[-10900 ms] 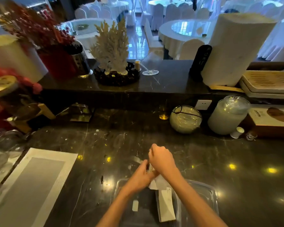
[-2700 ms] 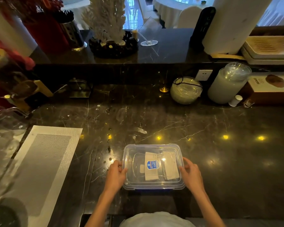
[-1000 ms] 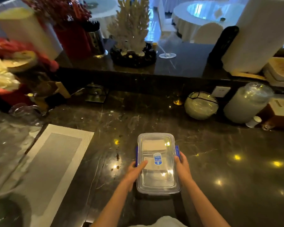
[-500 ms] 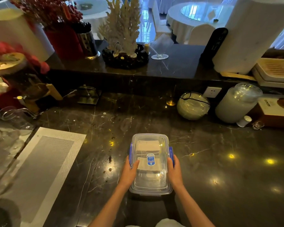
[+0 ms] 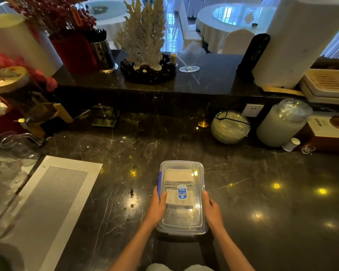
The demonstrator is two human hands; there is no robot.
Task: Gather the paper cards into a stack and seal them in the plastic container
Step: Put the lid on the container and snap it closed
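The box (image 5: 182, 198) lies flat on the dark marble bench (image 5: 262, 202), long axis running 12 to 6, low in the middle of the view. Its clear lid (image 5: 184, 216) is on, with a blue sticker (image 5: 182, 193) near the centre, and the cards (image 5: 179, 184) show through it as a pale stack in the far half of the box. A blue clip (image 5: 159, 182) lies along the box's 9 o'clock edge, and a sliver of blue shows at the 3 o'clock edge too. The left hand (image 5: 157, 207) presses the 9 o'clock side, thumb lying on the lid's rim, its grip closed against the box wall. The right hand (image 5: 211, 209) presses the 3 o'clock side in the same way, fingers wrapped down the wall. Both forearms reach in from 6 o'clock. At 9 o'clock from the box, well apart, lies a grey mat (image 5: 47, 202) with a pale border. At 1 o'clock, against the raised ledge (image 5: 204, 81), sit a round glass bowl (image 5: 230, 127) and, just beside it to 3 o'clock, a tall frosted jar (image 5: 282, 124). A wall socket (image 5: 252, 110) shows between them. On the ledge at 12 o'clock stands white coral (image 5: 143, 34) on a dark base, with a glass stand (image 5: 189, 59) near it at 3 o'clock.
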